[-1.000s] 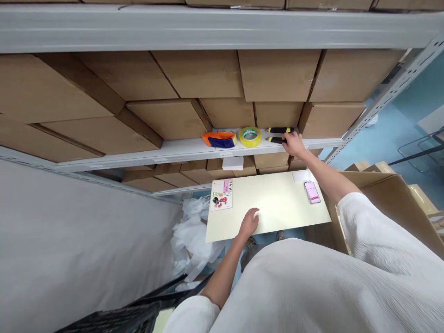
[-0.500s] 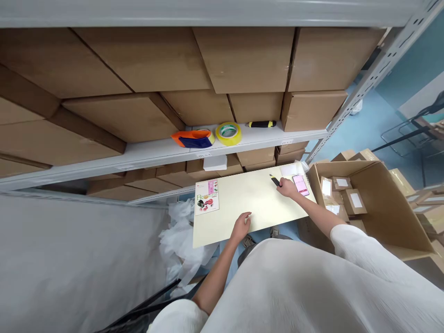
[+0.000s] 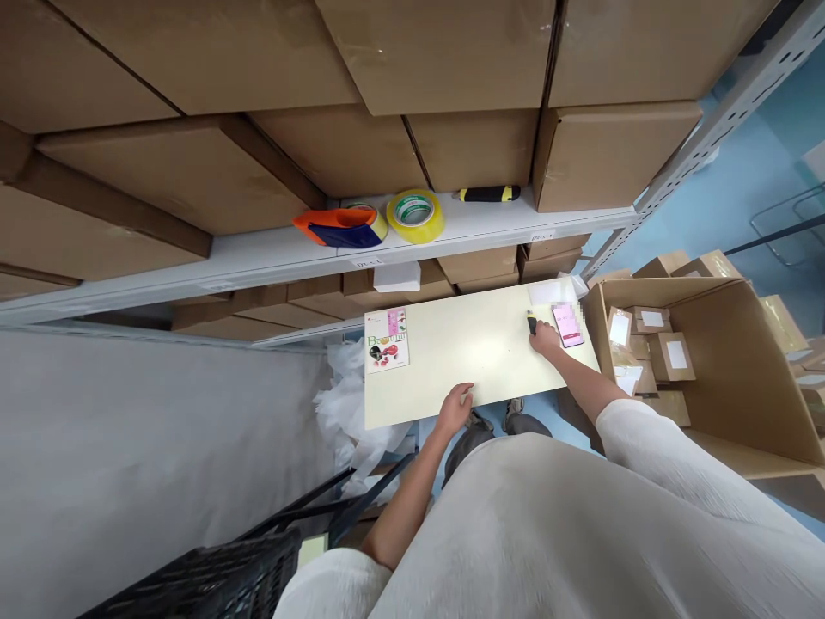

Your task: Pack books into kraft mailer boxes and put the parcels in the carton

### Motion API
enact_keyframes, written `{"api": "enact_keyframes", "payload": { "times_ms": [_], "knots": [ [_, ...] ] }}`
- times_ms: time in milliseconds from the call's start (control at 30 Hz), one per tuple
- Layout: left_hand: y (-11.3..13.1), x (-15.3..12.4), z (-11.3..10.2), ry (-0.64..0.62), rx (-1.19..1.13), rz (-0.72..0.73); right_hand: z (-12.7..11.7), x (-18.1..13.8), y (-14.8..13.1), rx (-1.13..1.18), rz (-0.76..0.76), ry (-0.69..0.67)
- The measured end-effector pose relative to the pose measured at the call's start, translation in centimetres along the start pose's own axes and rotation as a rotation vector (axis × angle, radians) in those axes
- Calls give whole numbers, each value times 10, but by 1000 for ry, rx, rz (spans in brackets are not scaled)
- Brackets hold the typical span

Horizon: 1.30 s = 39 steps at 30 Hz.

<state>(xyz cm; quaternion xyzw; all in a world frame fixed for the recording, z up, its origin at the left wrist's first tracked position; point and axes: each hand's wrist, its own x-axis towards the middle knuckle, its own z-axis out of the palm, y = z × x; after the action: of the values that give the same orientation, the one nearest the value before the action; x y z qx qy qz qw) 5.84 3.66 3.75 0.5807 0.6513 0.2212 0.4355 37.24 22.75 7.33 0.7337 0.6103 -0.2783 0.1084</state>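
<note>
My right hand [image 3: 546, 339] is closed around a black and yellow utility knife [image 3: 532, 323], low over the right part of a cream tabletop [image 3: 464, 344]. Just to its right lies a phone [image 3: 568, 325] with a pink screen. My left hand [image 3: 455, 407] rests at the near edge of the tabletop, fingers loosely curved and apart, holding nothing. A printed booklet [image 3: 387, 340] with fruit-like pictures lies at the tabletop's left end.
On the shelf [image 3: 509, 225] sit an orange and blue tape dispenser [image 3: 341, 229], a yellow tape roll [image 3: 416, 216] and another utility knife [image 3: 488, 194]. Cardboard boxes [image 3: 444, 60] fill the rack. At right stands a large open carton [image 3: 728, 361] holding small boxes.
My right hand has moved right with the knife, nearer the phone, and the knife now points more upright. The left hand stays by the near edge. The view has shifted downward.
</note>
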Motion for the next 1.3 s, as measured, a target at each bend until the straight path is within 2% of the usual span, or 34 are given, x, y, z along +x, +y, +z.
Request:
{"api": "enact_keyframes", "payload": {
  "times_ms": [133,267,433,633,767,933,1100,1200,1300],
  "knots": [
    [0,-3,-3,-6,13,-8,3,1,0,-45,-24,-17],
    [1,-3,-6,-6,9,4,2,-4,-4,-108,-58,31],
    [-1,4,-19,41,-16,37,-17,-23,-33,-94,-187,131],
    [-8,11,-59,98,-51,85,-58,-57,-112,31,-413,295],
    [-20,5,-92,133,-70,107,-89,-78,-183,96,-618,440],
    [-42,-6,-124,160,-103,116,-141,-92,-278,83,-802,573],
    [-63,-16,-150,190,-121,110,-182,-87,-352,-12,-885,656],
    [-75,-22,-165,214,-136,100,-189,-79,-378,-78,-864,664],
    [-86,-27,-178,230,-152,89,-188,-70,-393,-129,-808,669]
  ]
}}
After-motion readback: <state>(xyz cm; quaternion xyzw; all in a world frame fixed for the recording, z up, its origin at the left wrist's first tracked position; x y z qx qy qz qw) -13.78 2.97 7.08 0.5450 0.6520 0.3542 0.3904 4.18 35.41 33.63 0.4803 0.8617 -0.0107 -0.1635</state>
